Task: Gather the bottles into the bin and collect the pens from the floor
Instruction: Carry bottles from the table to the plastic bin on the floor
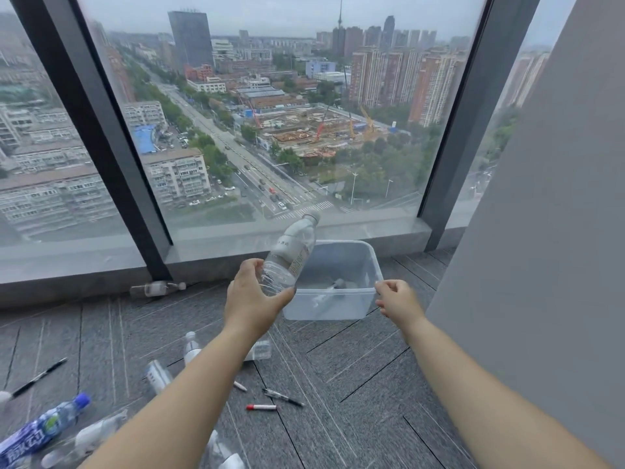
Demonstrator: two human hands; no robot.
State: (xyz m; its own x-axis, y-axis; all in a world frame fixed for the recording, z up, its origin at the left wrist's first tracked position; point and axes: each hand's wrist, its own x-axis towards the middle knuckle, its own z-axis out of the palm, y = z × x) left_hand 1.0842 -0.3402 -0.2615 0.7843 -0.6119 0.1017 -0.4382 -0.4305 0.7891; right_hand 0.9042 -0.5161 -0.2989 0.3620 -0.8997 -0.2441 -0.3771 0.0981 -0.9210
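Note:
My left hand point(252, 301) grips the base of a clear plastic bottle point(292, 253), tilted with its cap up and to the right, just left of the translucent bin point(372, 262). One bottle point(338, 285) lies inside the bin. My right hand point(397, 301) is at the bin's near right corner, fingers loosely curled and holding nothing. Several bottles lie on the carpet, among them a blue-labelled one point(44, 426), a clear one point(191, 346) and one by the window sill point(157, 288). Pens lie nearby: a black pen point(39, 377), a red-capped pen point(261, 407) and a dark pen point(283, 397).
A floor-to-ceiling window with dark frames point(111, 147) and a low sill runs across the back. A grey wall point(541, 231) stands close on the right. The floor is grey carpet tile point(355, 384).

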